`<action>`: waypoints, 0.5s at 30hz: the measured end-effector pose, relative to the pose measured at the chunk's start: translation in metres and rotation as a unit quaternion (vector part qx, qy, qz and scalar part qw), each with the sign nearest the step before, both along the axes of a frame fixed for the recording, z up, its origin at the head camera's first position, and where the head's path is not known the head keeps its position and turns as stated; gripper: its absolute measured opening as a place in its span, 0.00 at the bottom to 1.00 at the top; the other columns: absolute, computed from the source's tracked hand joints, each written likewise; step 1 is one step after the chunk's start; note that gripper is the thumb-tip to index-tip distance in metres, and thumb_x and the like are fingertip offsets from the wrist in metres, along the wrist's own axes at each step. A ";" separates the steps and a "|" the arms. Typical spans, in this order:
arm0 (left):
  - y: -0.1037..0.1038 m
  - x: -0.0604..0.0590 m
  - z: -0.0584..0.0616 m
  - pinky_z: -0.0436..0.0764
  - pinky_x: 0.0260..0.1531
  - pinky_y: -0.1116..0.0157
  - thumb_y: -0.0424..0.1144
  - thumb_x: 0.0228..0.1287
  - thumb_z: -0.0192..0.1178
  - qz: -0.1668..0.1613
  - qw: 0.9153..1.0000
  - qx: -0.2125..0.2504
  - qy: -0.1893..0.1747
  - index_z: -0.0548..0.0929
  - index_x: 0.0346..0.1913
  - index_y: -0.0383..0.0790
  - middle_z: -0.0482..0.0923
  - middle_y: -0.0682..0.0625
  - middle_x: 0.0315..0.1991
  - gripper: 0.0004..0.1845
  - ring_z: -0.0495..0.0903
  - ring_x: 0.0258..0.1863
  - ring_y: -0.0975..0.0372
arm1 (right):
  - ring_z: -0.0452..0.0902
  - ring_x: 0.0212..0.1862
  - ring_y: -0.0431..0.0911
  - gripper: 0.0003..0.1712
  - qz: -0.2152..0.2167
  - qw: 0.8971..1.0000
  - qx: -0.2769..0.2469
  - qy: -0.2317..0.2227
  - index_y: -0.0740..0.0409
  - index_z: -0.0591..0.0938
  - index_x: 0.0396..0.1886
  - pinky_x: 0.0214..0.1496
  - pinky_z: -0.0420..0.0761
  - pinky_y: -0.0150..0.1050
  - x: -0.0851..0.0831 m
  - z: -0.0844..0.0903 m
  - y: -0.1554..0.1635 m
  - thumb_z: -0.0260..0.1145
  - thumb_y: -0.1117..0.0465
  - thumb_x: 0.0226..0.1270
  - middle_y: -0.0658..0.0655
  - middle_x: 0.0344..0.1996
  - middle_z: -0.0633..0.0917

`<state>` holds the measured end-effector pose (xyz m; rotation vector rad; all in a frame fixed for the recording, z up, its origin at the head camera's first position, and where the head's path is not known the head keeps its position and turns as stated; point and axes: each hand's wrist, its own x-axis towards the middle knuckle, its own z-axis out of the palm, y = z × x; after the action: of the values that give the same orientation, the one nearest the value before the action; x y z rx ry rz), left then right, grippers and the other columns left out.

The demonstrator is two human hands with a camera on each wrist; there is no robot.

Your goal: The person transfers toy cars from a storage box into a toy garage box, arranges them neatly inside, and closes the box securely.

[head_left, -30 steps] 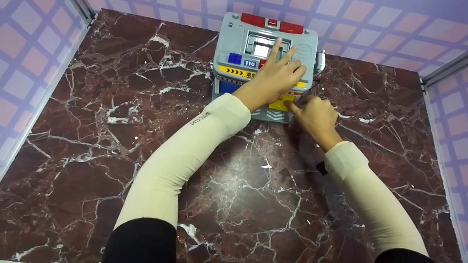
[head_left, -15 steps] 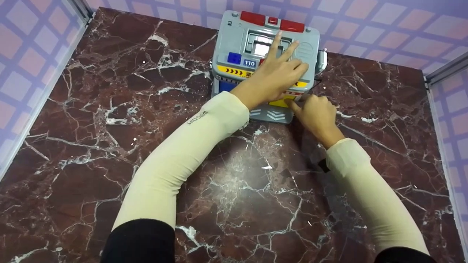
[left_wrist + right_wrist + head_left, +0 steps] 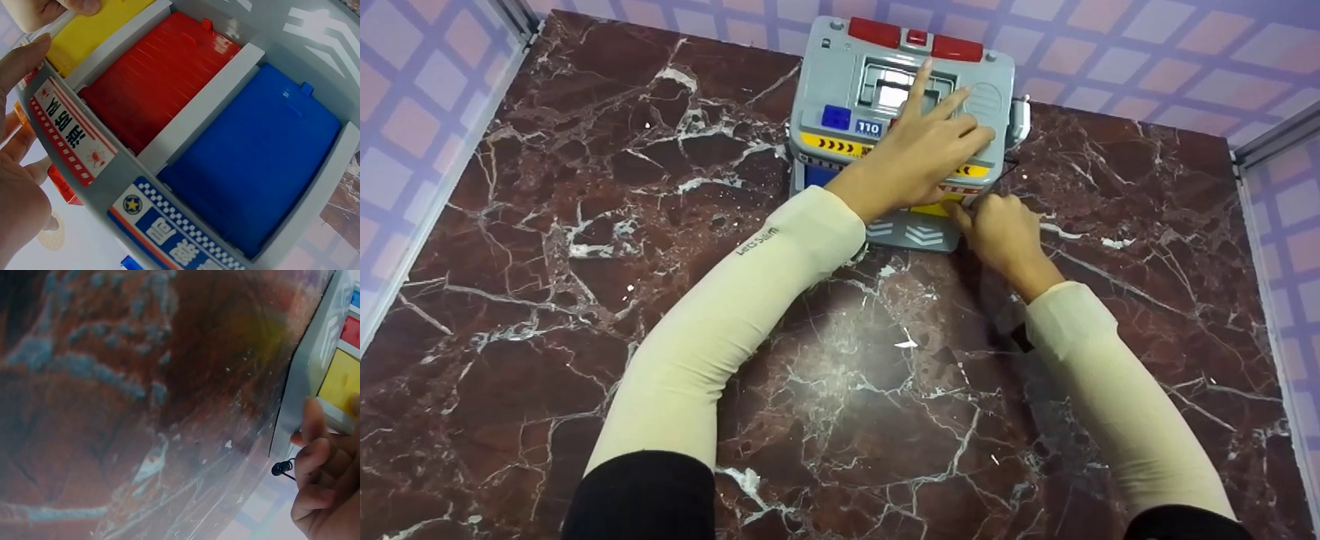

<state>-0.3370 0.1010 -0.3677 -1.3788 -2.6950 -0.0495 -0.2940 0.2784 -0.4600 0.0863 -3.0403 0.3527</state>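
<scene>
A grey toy rescue station (image 3: 829,82) stands at the back wall, with red lights and a blue button on its roof. Across that roof lies my left hand (image 3: 926,154), index and middle fingers spread forward. The left wrist view shows the yellow door (image 3: 95,34), red door (image 3: 163,79) and blue door (image 3: 253,163) in the station's front, all closed. My right hand (image 3: 1006,231) is at the station's front right corner, its thumb on the yellow door. Its other fingers (image 3: 315,458) are loosely bent beside the station in the right wrist view, with nothing visible between them.
A white handset-like piece (image 3: 1020,121) hangs on the station's right side. A black cord (image 3: 286,467) shows near that side. The dark red marbled table (image 3: 840,375) spreads in front, with checkered panels (image 3: 1147,52) along its back and sides.
My left hand's fingers have slid slightly forward on the roof. My right thumb has moved slightly up on the yellow door, and the whole head view has shifted a little.
</scene>
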 end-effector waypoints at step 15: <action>-0.008 0.004 -0.001 0.20 0.62 0.42 0.53 0.48 0.68 0.011 1.000 0.012 -0.001 0.63 0.66 0.50 0.68 0.52 0.63 0.42 0.49 0.72 0.53 | 0.77 0.26 0.68 0.31 0.004 0.999 -0.019 0.035 0.64 0.80 0.26 0.25 0.71 0.63 0.000 -0.004 -0.010 0.56 0.38 0.63 0.71 0.23 0.82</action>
<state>-0.3330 0.0926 -0.3683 -1.3429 -2.7021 -0.0802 -0.2936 0.2685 -0.4637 0.1059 -2.9642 0.3984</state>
